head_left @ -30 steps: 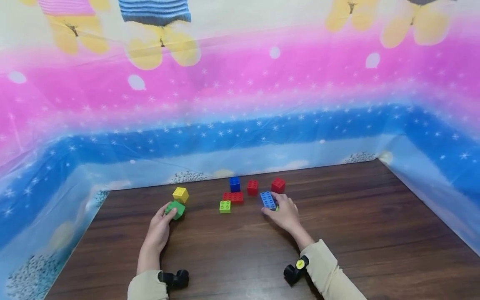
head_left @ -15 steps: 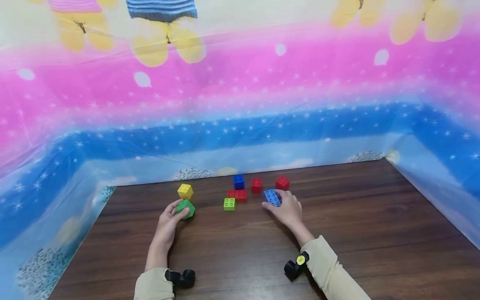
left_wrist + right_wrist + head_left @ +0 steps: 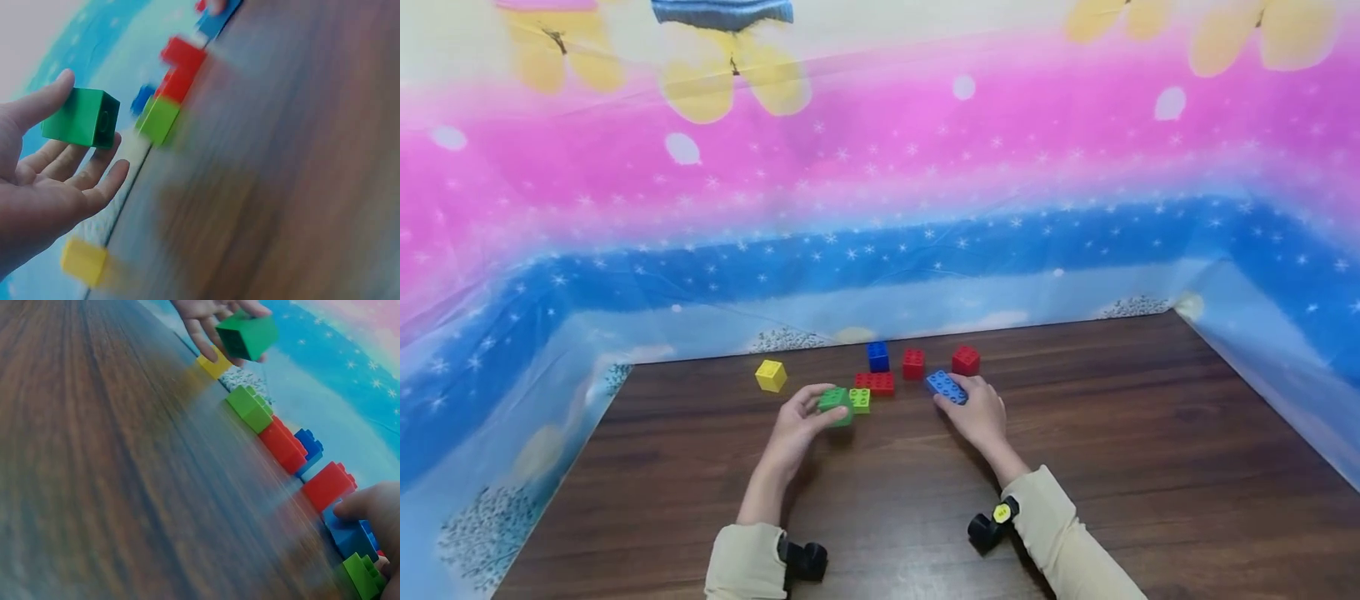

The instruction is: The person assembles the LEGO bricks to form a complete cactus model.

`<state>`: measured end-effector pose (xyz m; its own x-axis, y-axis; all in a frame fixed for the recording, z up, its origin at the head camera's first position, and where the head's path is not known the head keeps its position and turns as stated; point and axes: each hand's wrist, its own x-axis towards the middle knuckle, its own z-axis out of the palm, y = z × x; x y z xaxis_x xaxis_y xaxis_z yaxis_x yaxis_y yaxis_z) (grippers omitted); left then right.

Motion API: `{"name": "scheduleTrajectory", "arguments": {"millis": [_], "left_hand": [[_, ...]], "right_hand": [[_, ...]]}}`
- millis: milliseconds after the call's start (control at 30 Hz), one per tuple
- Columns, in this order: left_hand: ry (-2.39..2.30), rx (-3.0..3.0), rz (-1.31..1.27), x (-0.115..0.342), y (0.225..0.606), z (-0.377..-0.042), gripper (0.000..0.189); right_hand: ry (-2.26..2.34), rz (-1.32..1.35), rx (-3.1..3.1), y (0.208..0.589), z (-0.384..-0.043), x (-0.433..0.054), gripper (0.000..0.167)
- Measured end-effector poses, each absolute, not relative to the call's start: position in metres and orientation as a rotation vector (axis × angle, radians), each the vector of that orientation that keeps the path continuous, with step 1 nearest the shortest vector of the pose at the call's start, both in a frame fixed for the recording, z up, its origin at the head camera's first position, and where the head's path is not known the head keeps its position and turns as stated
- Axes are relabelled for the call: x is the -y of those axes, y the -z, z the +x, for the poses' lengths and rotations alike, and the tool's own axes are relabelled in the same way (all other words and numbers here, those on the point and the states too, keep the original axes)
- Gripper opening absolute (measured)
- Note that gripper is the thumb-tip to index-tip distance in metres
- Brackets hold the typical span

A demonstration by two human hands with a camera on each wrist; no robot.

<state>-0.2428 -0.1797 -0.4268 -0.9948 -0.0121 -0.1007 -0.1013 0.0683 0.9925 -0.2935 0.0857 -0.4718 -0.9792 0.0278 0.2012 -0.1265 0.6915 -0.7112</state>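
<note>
My left hand (image 3: 792,432) pinches a green toy brick (image 3: 834,406) between thumb and fingers. The left wrist view shows this brick raised off the wooden table. In the head view it overlaps the left side of a lime brick (image 3: 861,401). My right hand (image 3: 982,412) grips a light blue eight-stud brick (image 3: 946,387) from its right side. Beside that hand, the right wrist view reveals a second lime brick (image 3: 362,576), hidden from the head camera.
A longer red brick (image 3: 875,383) lies just behind the lime one, with a dark blue brick (image 3: 877,357) beyond. Two small red bricks (image 3: 913,364) stand farther right. A yellow brick (image 3: 771,376) sits at the left. Printed cloth (image 3: 850,275) hangs along the table's back edge.
My left hand has carried the green brick rightward, away from the yellow brick and up to the lime one. The light blue brick has turned slightly in my right hand.
</note>
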Motion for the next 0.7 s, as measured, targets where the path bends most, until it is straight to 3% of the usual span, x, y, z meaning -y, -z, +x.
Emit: {"name": "scheduleTrajectory", "arguments": {"millis": [300,700], "left_hand": [[-2.025,-2.276,0.043,0.140,0.425,-0.238,0.039],[-2.006,-2.328,-0.017,0.106,0.430,-0.257,0.042]], "right_hand": [[-1.283,0.069,2.715,0.465,-0.291,-0.092,0.052],[-1.549,0.128,2.575,0.446,-0.295,-0.097,0.050]]}}
